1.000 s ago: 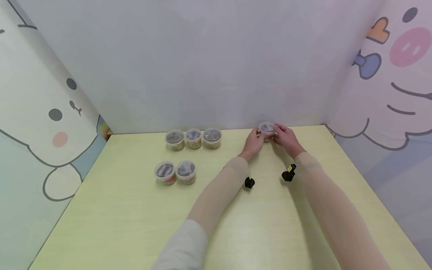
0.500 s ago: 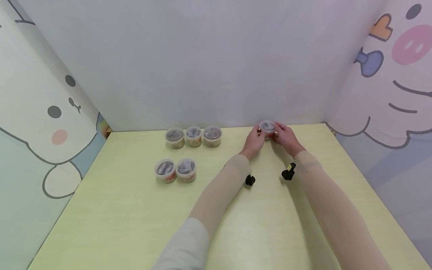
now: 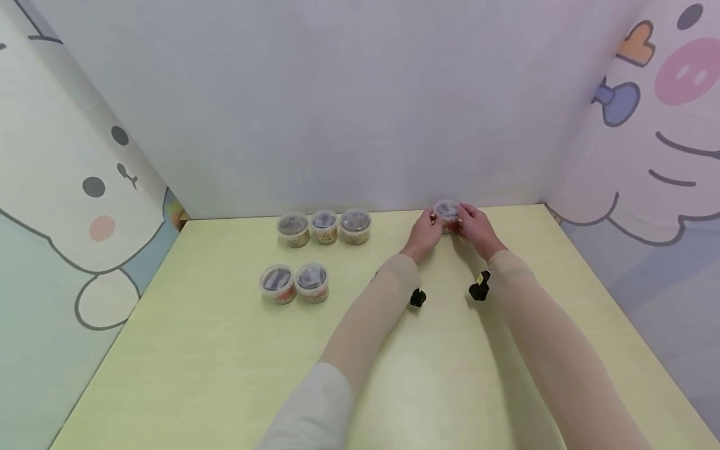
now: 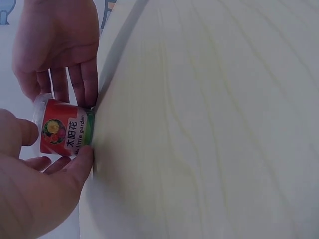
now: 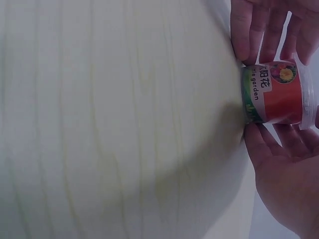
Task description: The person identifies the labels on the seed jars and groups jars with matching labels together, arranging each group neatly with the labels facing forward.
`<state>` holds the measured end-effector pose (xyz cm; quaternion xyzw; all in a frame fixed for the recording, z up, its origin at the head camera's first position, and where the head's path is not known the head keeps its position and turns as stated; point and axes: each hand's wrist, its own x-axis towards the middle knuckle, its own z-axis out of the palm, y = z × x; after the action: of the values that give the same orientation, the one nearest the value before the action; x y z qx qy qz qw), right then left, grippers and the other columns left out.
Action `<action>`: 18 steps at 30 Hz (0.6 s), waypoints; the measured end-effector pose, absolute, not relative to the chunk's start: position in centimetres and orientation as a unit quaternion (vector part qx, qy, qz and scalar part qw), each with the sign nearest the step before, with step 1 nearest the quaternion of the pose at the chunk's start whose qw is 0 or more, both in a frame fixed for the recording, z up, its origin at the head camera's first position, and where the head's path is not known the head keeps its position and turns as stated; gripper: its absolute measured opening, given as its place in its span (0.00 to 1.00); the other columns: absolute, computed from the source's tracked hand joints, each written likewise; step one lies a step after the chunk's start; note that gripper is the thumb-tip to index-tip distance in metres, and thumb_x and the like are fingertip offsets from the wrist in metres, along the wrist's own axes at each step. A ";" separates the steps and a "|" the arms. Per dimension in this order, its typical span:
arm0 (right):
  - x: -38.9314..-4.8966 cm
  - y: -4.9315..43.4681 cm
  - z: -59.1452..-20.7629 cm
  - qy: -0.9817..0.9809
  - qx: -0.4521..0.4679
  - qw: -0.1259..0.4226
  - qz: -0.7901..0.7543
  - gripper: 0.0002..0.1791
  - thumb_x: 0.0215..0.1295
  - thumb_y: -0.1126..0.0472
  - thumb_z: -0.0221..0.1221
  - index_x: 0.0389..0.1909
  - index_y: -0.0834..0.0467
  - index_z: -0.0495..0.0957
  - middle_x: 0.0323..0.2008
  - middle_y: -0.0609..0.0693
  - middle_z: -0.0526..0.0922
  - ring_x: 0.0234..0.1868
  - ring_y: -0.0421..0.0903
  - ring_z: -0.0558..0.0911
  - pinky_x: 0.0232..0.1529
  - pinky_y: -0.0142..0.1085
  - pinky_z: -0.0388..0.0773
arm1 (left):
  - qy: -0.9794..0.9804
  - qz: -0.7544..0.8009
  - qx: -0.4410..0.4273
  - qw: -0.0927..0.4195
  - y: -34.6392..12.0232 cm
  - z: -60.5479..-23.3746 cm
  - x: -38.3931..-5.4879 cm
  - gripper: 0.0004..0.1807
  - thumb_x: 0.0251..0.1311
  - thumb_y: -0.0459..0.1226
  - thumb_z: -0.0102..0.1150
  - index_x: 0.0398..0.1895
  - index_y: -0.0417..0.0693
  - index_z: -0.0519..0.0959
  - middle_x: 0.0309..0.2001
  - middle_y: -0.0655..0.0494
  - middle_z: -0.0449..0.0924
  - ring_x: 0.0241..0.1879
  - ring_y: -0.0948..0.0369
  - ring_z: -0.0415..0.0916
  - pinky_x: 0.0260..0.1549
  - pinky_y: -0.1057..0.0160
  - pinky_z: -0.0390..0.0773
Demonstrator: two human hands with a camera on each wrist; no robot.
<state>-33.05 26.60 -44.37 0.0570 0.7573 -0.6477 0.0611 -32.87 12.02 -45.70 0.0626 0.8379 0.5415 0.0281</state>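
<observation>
A small lidded plastic cup stands upright at the table's back edge. Its red and green label reads "little garden" beside a flower picture. From one side my left hand holds it, thumb and fingers about its wall. Against the opposite side, my right hand grips the same cup with fingers and thumb. The cup's base meets the table surface in both wrist views. Its lid is partly covered by fingers.
Three similar lidded cups stand in a back row left of the hands. Two more cups are side by side nearer the front. A pale wall rises behind the yellowish table, with cartoon-printed panels at both sides.
Both hands stay at the cup with almost no movement; their fingers settle slightly lower around it. The view shifts a little. The other cups have not moved.
</observation>
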 end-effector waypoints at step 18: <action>-31.3 25.6 -43.8 0.798 0.048 0.054 -0.599 0.36 0.81 0.44 0.42 0.76 0.67 0.55 0.71 0.68 0.62 0.69 0.62 0.69 0.67 0.51 0.69 | 0.846 0.528 0.053 0.049 10.3 -44.8 -32.2 0.26 0.80 0.48 0.40 0.74 0.47 0.67 0.66 0.52 0.75 0.65 0.57 0.72 0.64 0.59 0.69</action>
<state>-31.35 25.59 -43.79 0.0483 0.7976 -0.5988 0.0539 -32.21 10.33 -44.83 0.0526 0.8461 0.5282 0.0488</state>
